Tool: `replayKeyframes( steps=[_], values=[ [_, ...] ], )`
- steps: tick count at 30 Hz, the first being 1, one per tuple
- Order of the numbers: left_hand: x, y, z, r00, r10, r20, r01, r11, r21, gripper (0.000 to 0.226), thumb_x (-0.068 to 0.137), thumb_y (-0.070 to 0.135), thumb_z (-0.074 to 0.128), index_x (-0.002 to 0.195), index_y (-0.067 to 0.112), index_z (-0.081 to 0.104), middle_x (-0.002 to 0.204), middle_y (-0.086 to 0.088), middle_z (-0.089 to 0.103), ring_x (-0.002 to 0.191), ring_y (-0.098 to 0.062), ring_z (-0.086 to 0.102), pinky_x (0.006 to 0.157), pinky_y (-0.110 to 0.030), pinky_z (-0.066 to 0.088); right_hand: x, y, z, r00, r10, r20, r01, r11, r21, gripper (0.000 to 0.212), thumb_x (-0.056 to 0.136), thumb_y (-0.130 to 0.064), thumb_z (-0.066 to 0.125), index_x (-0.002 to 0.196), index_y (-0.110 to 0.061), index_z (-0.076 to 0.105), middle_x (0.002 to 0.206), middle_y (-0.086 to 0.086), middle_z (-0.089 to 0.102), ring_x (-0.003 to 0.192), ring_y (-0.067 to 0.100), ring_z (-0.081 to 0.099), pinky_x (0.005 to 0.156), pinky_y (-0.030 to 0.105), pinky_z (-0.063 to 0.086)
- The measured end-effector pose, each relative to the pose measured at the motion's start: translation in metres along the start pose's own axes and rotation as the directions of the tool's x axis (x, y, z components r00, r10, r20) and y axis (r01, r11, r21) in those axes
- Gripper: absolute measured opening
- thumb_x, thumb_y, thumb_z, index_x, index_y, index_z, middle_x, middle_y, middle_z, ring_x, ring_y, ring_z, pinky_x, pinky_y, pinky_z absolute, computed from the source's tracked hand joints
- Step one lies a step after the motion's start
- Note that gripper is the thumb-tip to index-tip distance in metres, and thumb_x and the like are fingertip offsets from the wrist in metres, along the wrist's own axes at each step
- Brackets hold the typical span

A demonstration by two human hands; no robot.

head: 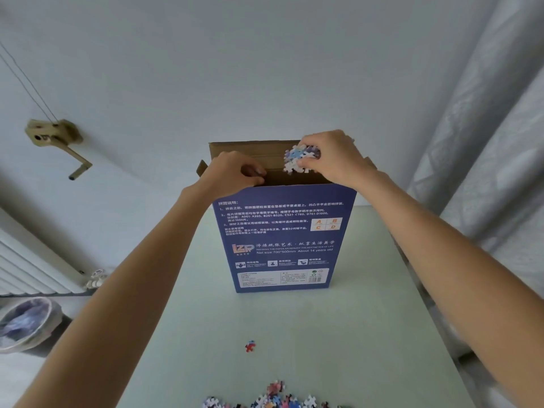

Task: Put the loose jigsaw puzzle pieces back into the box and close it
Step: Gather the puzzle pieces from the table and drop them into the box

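Note:
A blue puzzle box [284, 240] stands upright on the pale table [368, 334], its top open with brown flaps raised. My left hand [235, 172] grips the near top edge of the box at its left side. Over the open top, my right hand [332, 157] holds a bunch of puzzle pieces [300, 159], white, blue and purple. A pile of loose pieces [276, 399] lies at the table's near edge. One red piece [250, 346] lies alone between the pile and the box.
A white radiator [32, 266] is on the left wall, with a lined waste bin [26, 325] on the floor below it. A tan crank handle [56, 139] hangs on the wall. Grey curtains [494, 142] hang to the right of the table.

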State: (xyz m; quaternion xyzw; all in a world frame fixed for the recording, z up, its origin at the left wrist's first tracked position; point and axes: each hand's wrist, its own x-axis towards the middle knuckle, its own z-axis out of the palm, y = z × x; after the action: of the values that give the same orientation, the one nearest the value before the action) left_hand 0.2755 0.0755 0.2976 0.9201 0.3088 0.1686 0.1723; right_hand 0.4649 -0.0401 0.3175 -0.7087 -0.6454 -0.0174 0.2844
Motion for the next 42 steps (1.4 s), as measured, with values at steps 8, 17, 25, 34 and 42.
replayKeyframes(
  steps=[8, 17, 25, 34, 42],
  values=[
    [-0.019, 0.012, -0.002, 0.984, 0.071, -0.162, -0.082, 0.994, -0.065, 0.013, 0.083, 0.029, 0.067, 0.094, 0.023, 0.071, 0.079, 0.014, 0.066, 0.07, 0.008, 0.059, 0.066, 0.0, 0.041, 0.009, -0.005, 0.016, 0.978, -0.044, 0.203, 0.056, 0.997, -0.052, 0.021, 0.085, -0.03, 0.064, 0.105, -0.023, 0.062, 0.101, 0.002, 0.066, 0.093, 0.02, 0.058, 0.077, 0.038, 0.049],
    [-0.028, 0.012, 0.01, 0.959, 0.164, -0.232, -0.175, 0.984, -0.03, 0.012, 0.079, 0.019, 0.07, 0.09, 0.024, 0.073, 0.072, 0.016, 0.065, 0.069, 0.001, 0.063, 0.071, -0.025, 0.055, 0.004, -0.011, 0.025, 0.981, -0.093, 0.172, 0.111, 0.99, -0.093, 0.019, 0.094, -0.028, 0.052, 0.104, -0.022, 0.067, 0.1, 0.0, 0.067, 0.092, 0.017, 0.057, 0.072, 0.028, 0.038],
    [-0.056, 0.021, 0.023, 0.807, 0.205, -0.553, -0.189, 0.978, 0.088, 0.014, 0.084, 0.024, 0.06, 0.09, 0.021, 0.072, 0.078, 0.009, 0.07, 0.072, -0.004, 0.064, 0.061, -0.026, 0.054, -0.047, -0.021, 0.039, 0.896, -0.164, -0.413, 0.23, 0.966, 0.115, 0.015, 0.09, -0.018, 0.058, 0.096, -0.012, 0.07, 0.091, -0.003, 0.071, 0.079, 0.009, 0.065, 0.07, 0.025, 0.055],
    [-0.198, -0.003, 0.133, 0.889, -0.216, -0.403, 0.113, 0.958, -0.262, 0.027, 0.083, 0.038, 0.051, 0.092, 0.022, 0.071, 0.082, 0.011, 0.071, 0.067, -0.002, 0.059, 0.061, -0.022, 0.053, -0.24, 0.004, 0.157, 0.985, 0.17, -0.038, -0.152, 0.947, 0.282, 0.014, 0.085, -0.011, 0.061, 0.095, -0.017, 0.07, 0.094, -0.006, 0.07, 0.082, 0.011, 0.064, 0.071, 0.033, 0.055],
    [-0.335, -0.03, 0.214, 0.705, -0.666, 0.244, 0.668, 0.739, 0.085, 0.07, 0.081, 0.047, 0.064, 0.142, 0.027, 0.034, 0.141, -0.008, 0.038, 0.126, -0.027, 0.035, 0.097, -0.04, 0.04, -0.379, 0.029, 0.202, 0.561, 0.67, 0.487, -0.648, 0.721, -0.245, 0.053, 0.088, -0.046, 0.054, 0.13, -0.016, 0.046, 0.125, 0.014, 0.045, 0.117, 0.033, 0.042, 0.094, 0.035, 0.038]
  ],
)
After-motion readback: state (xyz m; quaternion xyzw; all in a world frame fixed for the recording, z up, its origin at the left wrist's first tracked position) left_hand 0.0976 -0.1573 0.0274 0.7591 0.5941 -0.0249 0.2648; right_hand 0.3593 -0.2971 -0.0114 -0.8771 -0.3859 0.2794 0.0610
